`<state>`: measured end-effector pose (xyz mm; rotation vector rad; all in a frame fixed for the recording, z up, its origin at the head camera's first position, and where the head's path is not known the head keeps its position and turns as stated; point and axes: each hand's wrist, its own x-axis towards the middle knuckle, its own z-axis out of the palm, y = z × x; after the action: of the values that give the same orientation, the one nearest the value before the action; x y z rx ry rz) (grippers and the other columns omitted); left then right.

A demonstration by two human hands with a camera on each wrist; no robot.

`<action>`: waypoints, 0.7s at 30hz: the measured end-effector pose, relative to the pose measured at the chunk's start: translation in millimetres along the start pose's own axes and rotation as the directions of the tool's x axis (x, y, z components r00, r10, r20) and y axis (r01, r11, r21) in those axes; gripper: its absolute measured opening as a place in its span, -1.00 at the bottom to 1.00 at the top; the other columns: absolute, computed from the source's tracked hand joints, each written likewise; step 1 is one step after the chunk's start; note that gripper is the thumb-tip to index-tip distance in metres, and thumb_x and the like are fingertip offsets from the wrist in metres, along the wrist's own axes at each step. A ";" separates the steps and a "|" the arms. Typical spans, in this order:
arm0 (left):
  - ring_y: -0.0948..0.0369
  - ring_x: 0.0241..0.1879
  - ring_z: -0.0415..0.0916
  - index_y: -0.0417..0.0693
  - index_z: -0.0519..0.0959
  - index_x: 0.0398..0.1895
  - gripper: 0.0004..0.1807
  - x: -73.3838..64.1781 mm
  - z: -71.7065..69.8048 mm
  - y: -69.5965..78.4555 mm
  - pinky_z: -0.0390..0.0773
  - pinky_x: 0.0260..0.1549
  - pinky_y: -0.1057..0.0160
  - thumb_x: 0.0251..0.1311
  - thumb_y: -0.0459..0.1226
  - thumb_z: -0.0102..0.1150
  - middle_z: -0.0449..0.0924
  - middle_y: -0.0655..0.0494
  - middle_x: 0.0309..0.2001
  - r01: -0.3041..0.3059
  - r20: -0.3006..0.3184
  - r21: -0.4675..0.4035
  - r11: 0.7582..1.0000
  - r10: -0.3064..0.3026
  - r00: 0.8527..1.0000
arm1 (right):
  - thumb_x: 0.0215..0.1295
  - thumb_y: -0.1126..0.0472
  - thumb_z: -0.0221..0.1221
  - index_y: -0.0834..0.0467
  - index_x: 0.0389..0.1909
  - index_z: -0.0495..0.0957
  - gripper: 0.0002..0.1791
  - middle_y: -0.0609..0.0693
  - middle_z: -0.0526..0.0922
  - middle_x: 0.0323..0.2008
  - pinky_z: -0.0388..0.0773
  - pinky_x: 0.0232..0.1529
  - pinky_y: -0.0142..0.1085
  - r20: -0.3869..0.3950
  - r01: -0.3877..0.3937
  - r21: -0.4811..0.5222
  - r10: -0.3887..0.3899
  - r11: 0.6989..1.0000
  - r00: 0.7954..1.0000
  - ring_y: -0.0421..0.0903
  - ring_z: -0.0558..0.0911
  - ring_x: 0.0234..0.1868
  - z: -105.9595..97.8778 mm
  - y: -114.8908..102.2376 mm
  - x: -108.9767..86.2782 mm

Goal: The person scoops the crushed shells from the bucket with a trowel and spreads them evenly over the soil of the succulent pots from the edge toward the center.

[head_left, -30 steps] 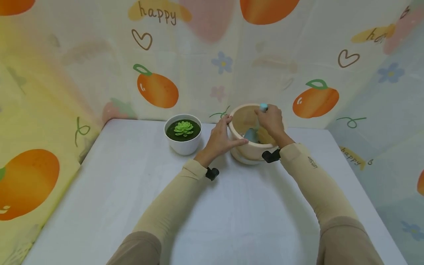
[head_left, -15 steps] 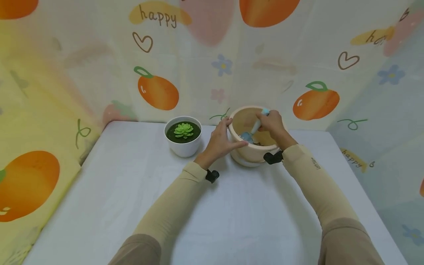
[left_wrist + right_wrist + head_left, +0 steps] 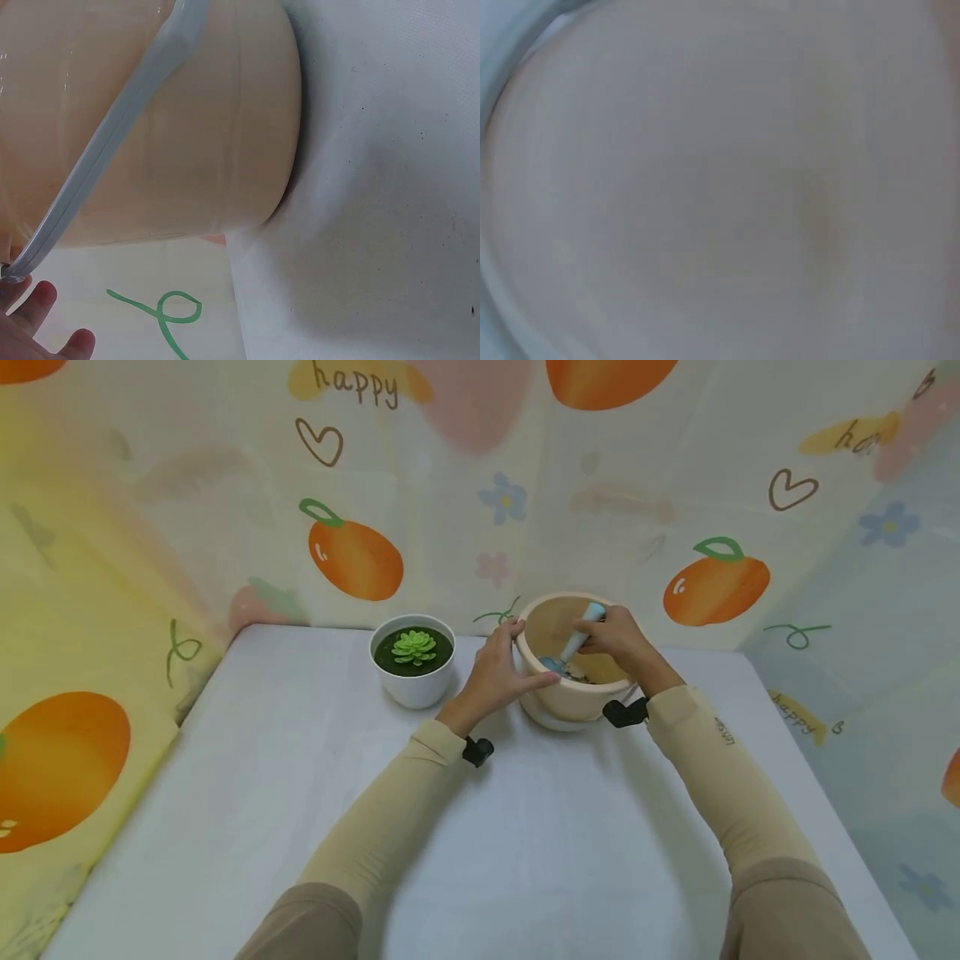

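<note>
A peach-coloured bucket (image 3: 573,700) with a grey carrying handle (image 3: 112,139) stands at the back of the table, right of centre in the head view. My left hand (image 3: 495,677) rests against its left side at the rim, thumb along the front edge and fingers spread. Its fingertips (image 3: 37,304) show at the lower left of the left wrist view. My right hand (image 3: 618,639) reaches over the rim and grips the light blue handle of a small shovel (image 3: 577,639). The shovel's tilted blade is down in the bucket among small dark bits. The right wrist view is filled by the blurred bucket wall (image 3: 705,180).
Left of the bucket stands a white pot (image 3: 414,689) with a green succulent (image 3: 414,647) in dark filling. Both stand on a white-covered table (image 3: 525,843). A fruit-patterned cloth (image 3: 450,485) hangs behind and along both sides.
The shovel has gone from nearly upright to slanting, its blade shifting toward the bucket's left side. My right hand has turned and moved slightly right. My left hand keeps its place at the rim.
</note>
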<state>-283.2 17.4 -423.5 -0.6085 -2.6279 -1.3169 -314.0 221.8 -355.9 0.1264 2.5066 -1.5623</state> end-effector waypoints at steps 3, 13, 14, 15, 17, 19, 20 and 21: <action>0.02 0.46 0.13 -0.12 0.08 0.47 0.14 1.0 -1.5 -0.2 0.18 0.38 -0.17 -0.08 0.16 0.44 0.10 -0.06 0.49 0.006 -0.002 0.000 1.000 -0.006 1.000 | 0.41 0.22 0.10 0.31 -0.28 0.43 -0.80 0.06 0.50 -0.26 0.67 -0.08 -0.20 0.006 0.020 -0.008 -0.020 1.000 1.000 -0.20 0.64 -0.39 0.4 0.3 -0.1; 0.02 0.48 0.08 -0.12 0.09 0.46 0.12 -1.4 0.7 2.4 0.14 0.40 -0.18 -0.08 0.16 0.44 0.05 -0.04 0.51 0.032 0.022 -0.036 0.999 -0.031 0.999 | 0.40 0.20 0.10 0.31 -0.26 0.43 -0.79 0.00 0.53 -0.43 0.68 -0.34 -0.38 -0.065 -0.058 0.193 0.072 0.979 0.995 -0.21 0.63 -0.53 -7.3 5.6 -3.2; 0.02 0.48 0.08 -0.12 0.10 0.45 0.12 -1.8 0.7 2.4 0.13 0.40 -0.18 -0.08 0.16 0.44 0.05 -0.04 0.51 0.033 0.021 -0.034 0.999 -0.033 0.999 | 0.41 0.20 0.10 0.31 -0.25 0.44 -0.79 -0.01 0.54 -0.46 0.68 -0.36 -0.38 -0.064 -0.063 0.214 0.078 0.975 0.995 -0.20 0.63 -0.54 -8.7 5.2 -4.2; 0.02 0.48 0.08 -0.12 0.10 0.45 0.11 -1.9 0.6 2.5 0.13 0.40 -0.19 -0.08 0.16 0.44 0.05 -0.04 0.51 0.034 0.021 -0.033 0.999 -0.033 0.999 | 0.41 0.20 0.09 0.31 -0.24 0.44 -0.80 -0.02 0.55 -0.49 0.67 -0.37 -0.39 -0.060 -0.065 0.233 0.081 0.970 0.995 -0.20 0.64 -0.54 -10.4 4.7 -5.1; 0.02 0.48 0.08 -0.12 0.09 0.45 0.12 -1.8 0.2 2.6 0.13 0.40 -0.18 -0.08 0.16 0.44 0.05 -0.04 0.51 0.032 0.021 -0.027 0.999 -0.031 0.999 | 0.42 0.20 0.08 0.32 -0.22 0.43 -0.79 -0.05 0.57 -0.53 0.67 -0.39 -0.40 -0.058 -0.064 0.280 0.084 0.958 0.995 -0.21 0.65 -0.54 -14.2 3.1 -6.8; 0.03 0.48 0.08 -0.12 0.08 0.46 0.12 -1.4 -0.6 2.5 0.13 0.40 -0.17 -0.08 0.16 0.44 0.05 -0.05 0.51 0.031 0.023 -0.026 0.999 -0.030 0.999 | 0.43 0.21 0.08 0.33 -0.21 0.43 -0.79 -0.05 0.58 -0.55 0.67 -0.41 -0.39 -0.065 -0.057 0.337 0.084 0.940 0.994 -0.20 0.67 -0.53 -18.1 0.7 -7.8; 0.03 0.48 0.08 -0.12 0.08 0.46 0.13 -1.1 -1.2 2.4 0.13 0.40 -0.16 -0.09 0.16 0.44 0.04 -0.05 0.51 0.031 0.022 -0.024 0.999 -0.030 0.999 | 0.42 0.21 0.09 0.33 -0.21 0.43 -0.79 -0.05 0.59 -0.57 0.67 -0.42 -0.39 -0.070 -0.052 0.370 0.084 0.928 0.994 -0.20 0.67 -0.53 -20.1 -0.3 -7.8; 0.03 0.48 0.08 -0.12 0.08 0.46 0.13 -0.5 -1.8 2.0 0.14 0.40 -0.15 -0.09 0.17 0.44 0.04 -0.05 0.51 0.030 0.021 -0.022 0.999 -0.030 0.999 | 0.42 0.21 0.10 0.33 -0.22 0.42 -0.78 -0.05 0.60 -0.57 0.67 -0.43 -0.38 -0.070 -0.045 0.398 0.080 0.916 0.994 -0.20 0.68 -0.53 -21.9 -1.2 -7.7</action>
<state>-282.0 16.9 -421.1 -0.5907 -2.6522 -1.3569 -309.1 241.1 -343.9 0.3311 2.1809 -2.0563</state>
